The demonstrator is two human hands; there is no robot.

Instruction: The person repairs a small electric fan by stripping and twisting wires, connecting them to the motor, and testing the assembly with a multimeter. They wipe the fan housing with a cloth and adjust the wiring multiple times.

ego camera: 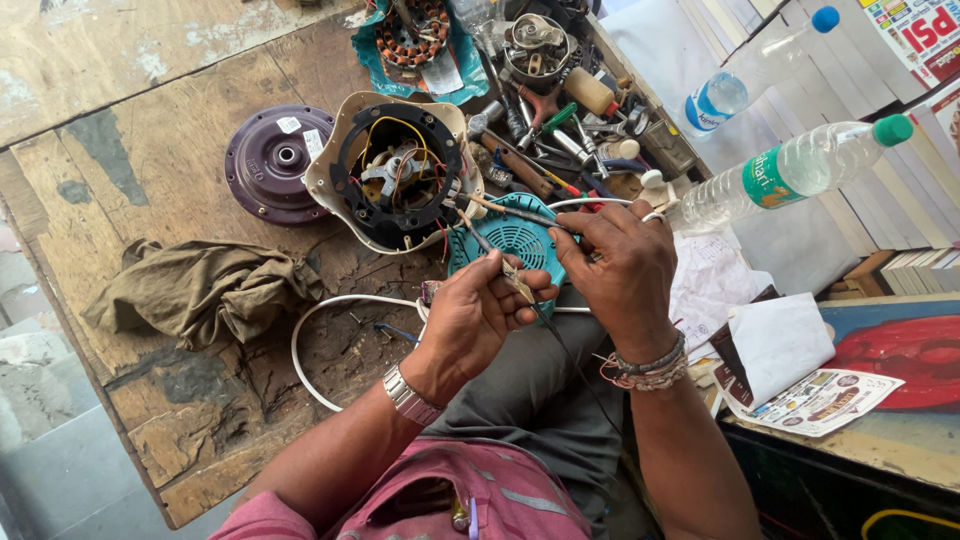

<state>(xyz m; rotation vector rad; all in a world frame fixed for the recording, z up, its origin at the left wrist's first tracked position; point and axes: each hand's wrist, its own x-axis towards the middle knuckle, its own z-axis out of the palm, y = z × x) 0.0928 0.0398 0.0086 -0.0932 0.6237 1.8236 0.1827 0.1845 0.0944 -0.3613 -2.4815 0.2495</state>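
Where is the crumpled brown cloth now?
In the head view, the crumpled brown cloth lies on the wooden workbench at left, below the purple round cover, beside the white cable.

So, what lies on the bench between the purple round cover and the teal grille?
In the head view, the opened cream motor housing with its wires lies between the purple round cover and the teal grille.

Pink shirt with grey stripes, grey trousers, metal wristwatch (412,396) left, beaded bracelets (648,368) right.
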